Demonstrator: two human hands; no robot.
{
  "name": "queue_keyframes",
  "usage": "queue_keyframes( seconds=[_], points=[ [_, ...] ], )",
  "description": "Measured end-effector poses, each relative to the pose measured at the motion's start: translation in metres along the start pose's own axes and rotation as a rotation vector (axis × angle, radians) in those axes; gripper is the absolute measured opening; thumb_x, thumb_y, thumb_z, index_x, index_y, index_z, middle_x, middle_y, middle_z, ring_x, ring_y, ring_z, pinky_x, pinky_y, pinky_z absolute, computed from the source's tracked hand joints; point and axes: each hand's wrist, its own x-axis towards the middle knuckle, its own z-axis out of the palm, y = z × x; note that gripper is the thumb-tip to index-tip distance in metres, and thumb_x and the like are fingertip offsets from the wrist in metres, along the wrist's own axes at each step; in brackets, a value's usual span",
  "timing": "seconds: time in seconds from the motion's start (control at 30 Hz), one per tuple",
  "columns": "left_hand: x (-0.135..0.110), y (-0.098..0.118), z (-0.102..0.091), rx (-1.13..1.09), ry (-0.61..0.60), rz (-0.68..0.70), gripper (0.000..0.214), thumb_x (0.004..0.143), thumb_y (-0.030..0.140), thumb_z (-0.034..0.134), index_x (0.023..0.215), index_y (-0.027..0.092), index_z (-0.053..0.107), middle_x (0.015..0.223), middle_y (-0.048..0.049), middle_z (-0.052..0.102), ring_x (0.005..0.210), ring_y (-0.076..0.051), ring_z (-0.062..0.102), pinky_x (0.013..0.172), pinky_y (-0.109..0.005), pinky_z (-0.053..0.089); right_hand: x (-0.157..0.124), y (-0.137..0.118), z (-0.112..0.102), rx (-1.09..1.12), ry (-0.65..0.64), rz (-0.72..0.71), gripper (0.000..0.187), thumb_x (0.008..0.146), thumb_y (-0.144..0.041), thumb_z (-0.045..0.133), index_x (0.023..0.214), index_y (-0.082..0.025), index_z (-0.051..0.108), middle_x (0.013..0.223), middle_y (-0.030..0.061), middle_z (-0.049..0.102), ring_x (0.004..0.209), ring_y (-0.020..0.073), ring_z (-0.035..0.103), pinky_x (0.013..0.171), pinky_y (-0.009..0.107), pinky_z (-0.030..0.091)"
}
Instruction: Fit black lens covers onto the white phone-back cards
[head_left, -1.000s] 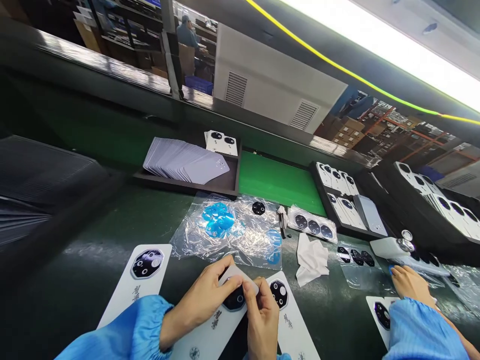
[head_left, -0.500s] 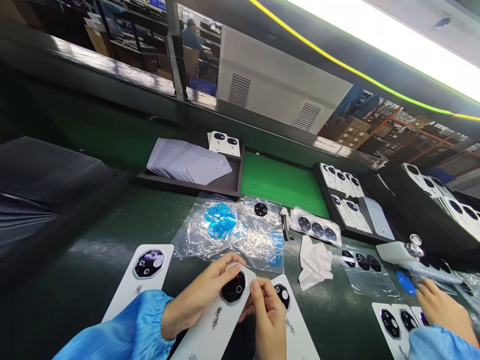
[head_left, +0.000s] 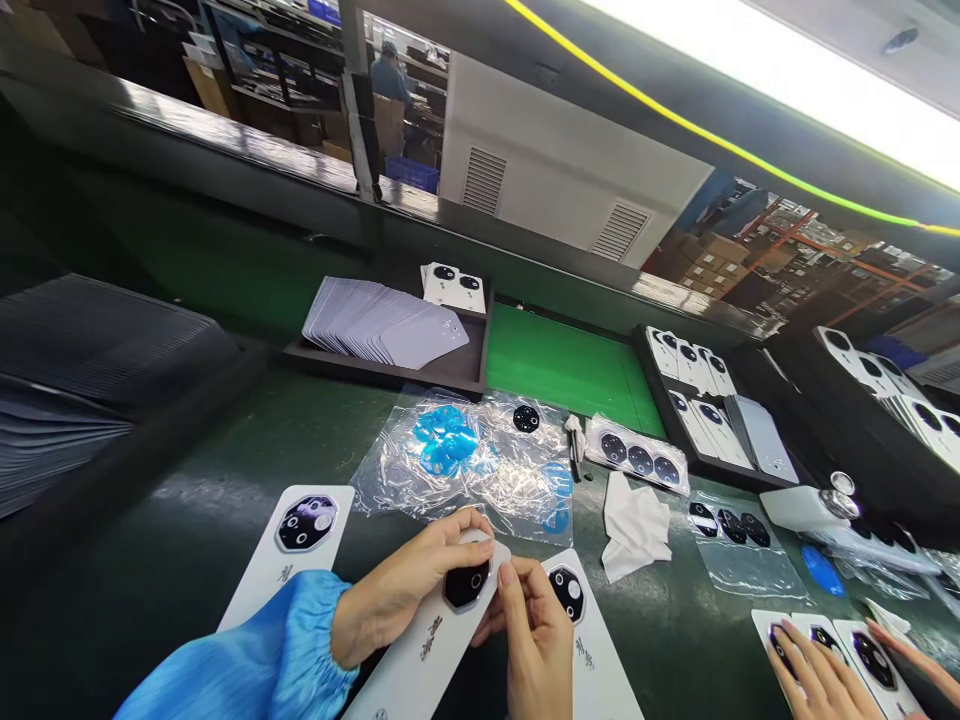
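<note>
The left hand [head_left: 409,590] grips the top of a white phone back cover [head_left: 431,640], fingers curled around the edge beside its black camera module [head_left: 466,585]. The right hand [head_left: 536,635] meets it from below – fingertips pinched at the module's right side (whether they hold a film I cannot tell). The cover is lifted slightly over the dark counter [head_left: 187,560], between two covers lying flat: one left [head_left: 289,550], one right [head_left: 581,630]. Those two look finished, I judge; the held one is in work. Beyond lies a plastic sheet with blue films [head_left: 450,445] and a tray of stacked covers [head_left: 382,325] – much remains. A co-worker's hand [head_left: 821,675] rests on other covers at far right.
</note>
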Motion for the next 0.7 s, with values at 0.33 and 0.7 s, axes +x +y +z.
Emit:
queue_keyframes(
  seconds=[0.33,0.7],
  points=[
    [-0.001,-0.001,0.000,-0.021,0.004,-0.004,0.042,0.065,0.052,0.074,0.078,0.020,0.049,0.065,0.0054,0.051,0.057,-0.010,0.047,0.054,-0.022,0.036,0.004,0.001,-0.005,-0.027,-0.026,0.002,0.016,0.075,-0.045,0.070,0.075,-0.029,0.064,0.062,-0.0005,0.057,0.049,0.0143,0.051,0.042,0.027,0.041],
    [-0.018,0.009,0.001,0.221,-0.128,0.136,0.060,0.074,0.055,0.065,0.122,0.024,0.047,0.111,-0.0060,0.059,0.097,-0.023,0.056,0.087,-0.034,0.043,0.024,0.010,-0.045,0.135,-0.094,0.137,0.021,0.080,-0.044,0.064,0.095,-0.030,0.068,0.093,0.0044,0.074,0.088,0.0239,0.070,0.072,0.038,0.058]
  ],
)
